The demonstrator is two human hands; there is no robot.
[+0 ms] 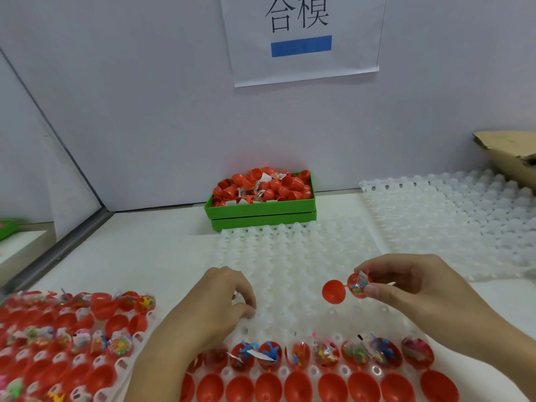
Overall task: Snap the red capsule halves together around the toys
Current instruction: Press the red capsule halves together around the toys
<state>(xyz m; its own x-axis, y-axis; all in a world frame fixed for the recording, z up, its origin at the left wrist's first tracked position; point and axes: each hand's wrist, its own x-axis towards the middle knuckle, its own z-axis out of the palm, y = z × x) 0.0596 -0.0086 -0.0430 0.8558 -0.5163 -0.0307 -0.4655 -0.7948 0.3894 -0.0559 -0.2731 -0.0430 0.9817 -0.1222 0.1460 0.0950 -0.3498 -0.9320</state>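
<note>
Right hand (412, 281) pinches the toy-filled half (359, 285); its hinged empty half (334, 291) hangs at nine o'clock, toward the curled, empty left hand (223, 297)

Counts on the worktop: 2 hands, 1 open capsule held, 3 white trays, 2 stacked green bins.

The right hand (412, 281) holds 1 hinged red capsule (346, 288), its 2 halves apart; the left hand (220, 297) holds none. On the near white tray (290, 262), 1 row shows about 8 toy-filled halves (324, 353) and 1 row about 9 empty red halves (333, 388). The left tray (124, 364) and the far right tray (452, 216) make 3. The green bins (261, 216) carry 1 heap, too jumbled to count.
</note>
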